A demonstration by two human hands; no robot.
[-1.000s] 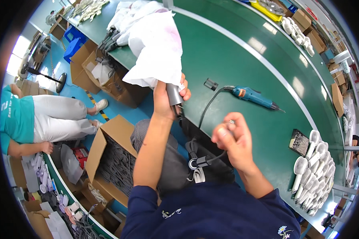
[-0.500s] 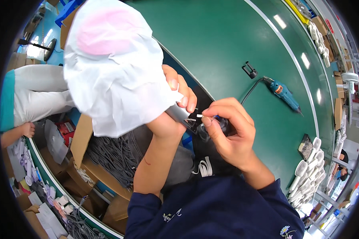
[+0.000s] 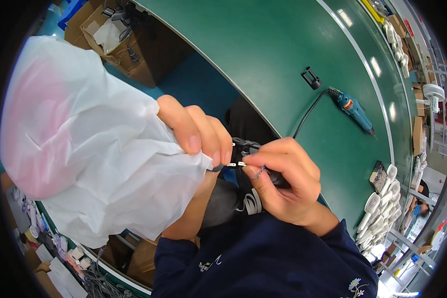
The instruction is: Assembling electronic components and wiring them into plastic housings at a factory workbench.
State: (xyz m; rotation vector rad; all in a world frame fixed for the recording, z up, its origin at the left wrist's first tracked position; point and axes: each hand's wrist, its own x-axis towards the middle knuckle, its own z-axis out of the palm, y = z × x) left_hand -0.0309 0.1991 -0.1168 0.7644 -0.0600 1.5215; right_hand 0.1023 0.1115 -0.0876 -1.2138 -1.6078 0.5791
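Observation:
My left hand (image 3: pixel 198 129) is closed around the narrow end of a bag-wrapped device (image 3: pixel 119 164). A large pink round part (image 3: pixel 39 129) shows through the thin white bag. From the wrapped end, beside my left fingertips, a small white wire terminal (image 3: pixel 231 165) sticks out. Thumb and forefinger of my right hand (image 3: pixel 288 181) pinch a small white wire connector (image 3: pixel 242 164), with thin wires (image 3: pixel 259 173) trailing beneath. The two pieces are end to end with hardly any gap; I cannot tell whether they touch. The device's body is mostly hidden by the bag.
On the green table (image 3: pixel 263 64) lie a blue-green electric screwdriver (image 3: pixel 353 111) with a cable and a black plastic bracket (image 3: pixel 311 78). White brush heads (image 3: pixel 380 213) are piled at right beside a dark block (image 3: pixel 377 176). A cardboard box (image 3: pixel 134 62) with cables stands upper left.
The wrapped device has swung left and down, its end now pointing toward my right hand. My left fingers have shifted over its end. The connector has come closer to the terminal.

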